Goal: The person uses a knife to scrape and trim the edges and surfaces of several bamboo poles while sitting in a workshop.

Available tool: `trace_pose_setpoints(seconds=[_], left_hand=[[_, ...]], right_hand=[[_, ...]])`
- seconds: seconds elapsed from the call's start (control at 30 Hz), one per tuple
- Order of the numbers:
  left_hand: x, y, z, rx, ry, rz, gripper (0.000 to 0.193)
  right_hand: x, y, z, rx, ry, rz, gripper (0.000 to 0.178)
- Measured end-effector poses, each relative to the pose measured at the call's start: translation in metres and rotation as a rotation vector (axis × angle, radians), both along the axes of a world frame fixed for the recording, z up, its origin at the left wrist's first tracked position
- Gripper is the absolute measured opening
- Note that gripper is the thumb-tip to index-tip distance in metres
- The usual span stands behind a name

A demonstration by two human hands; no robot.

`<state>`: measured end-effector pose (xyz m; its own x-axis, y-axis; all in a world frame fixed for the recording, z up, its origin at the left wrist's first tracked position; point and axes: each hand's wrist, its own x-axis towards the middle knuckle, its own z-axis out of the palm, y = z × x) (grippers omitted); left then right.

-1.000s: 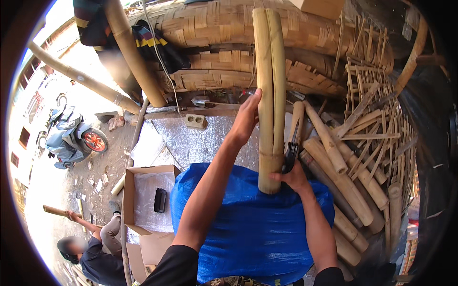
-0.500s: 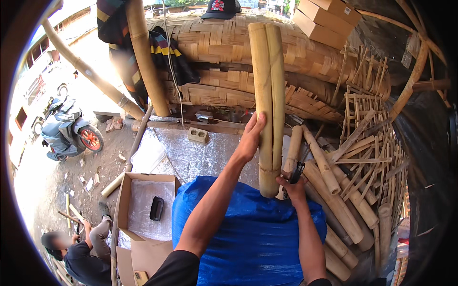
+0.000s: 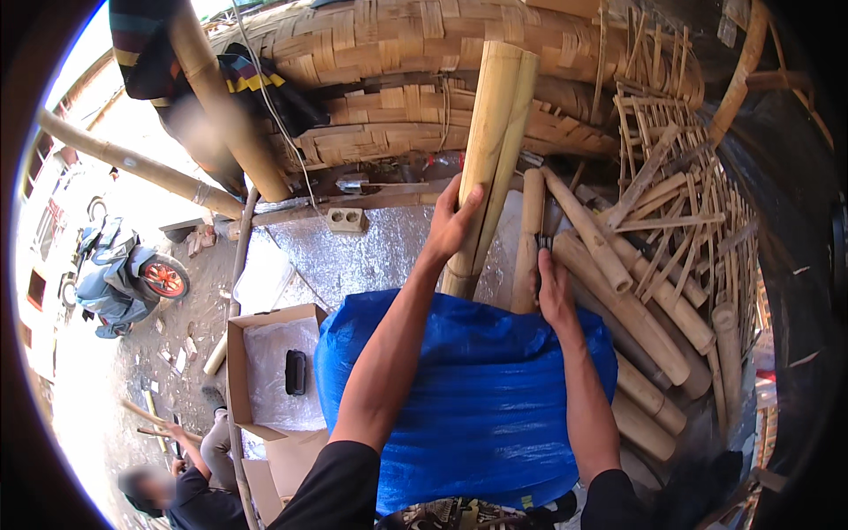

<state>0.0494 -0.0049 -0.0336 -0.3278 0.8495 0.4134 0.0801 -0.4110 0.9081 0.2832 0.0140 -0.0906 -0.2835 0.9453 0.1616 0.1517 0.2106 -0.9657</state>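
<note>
My left hand is closed around a thick bamboo piece, which stands nearly upright with a long split down its length. Its lower end goes out of sight behind the blue tarp over my lap. To the right of it, my right hand is closed on a dark-handled tool. Most of that tool is hidden, so its kind is unclear. Just behind the right hand stands a shorter bamboo pole.
Cut bamboo poles and a heap of thin strips lie on the right. At left are an open cardboard box with a dark case, a socket block and a seated person. Woven bamboo spans the back.
The bamboo piece has dropped lower, its bottom end now behind the tarp. My right hand has moved up and away from the bamboo with the tool. The view has shifted downward.
</note>
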Motion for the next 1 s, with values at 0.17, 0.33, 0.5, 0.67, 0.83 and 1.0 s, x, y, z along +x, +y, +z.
trace_pose_setpoints(seconds=[0.17,0.33,0.5,0.67,0.83,1.0], left_hand=[[0.002,0.006,-0.014,-0.094,-0.013,-0.011,0.057],[0.012,0.006,-0.012,-0.088,0.020,-0.011,0.056],[0.015,0.005,-0.008,-0.085,0.012,0.004,0.058],[0.028,0.006,-0.012,-0.111,0.089,0.191,0.062],[0.041,0.007,-0.019,-0.143,0.148,0.303,0.060],[0.052,-0.003,-0.012,-0.343,0.105,0.190,0.060]], right_hand=[[0.005,-0.033,0.092,0.543,-0.386,-0.268,0.040],[0.009,-0.040,0.129,0.700,-0.727,-0.252,0.034],[0.009,-0.037,0.142,0.746,-0.919,-0.225,0.032],[0.004,-0.028,0.159,0.826,-1.022,-0.225,0.031],[0.008,-0.002,0.196,0.869,-1.214,-0.213,0.036],[0.019,0.032,0.209,0.931,-1.259,-0.169,0.039]])
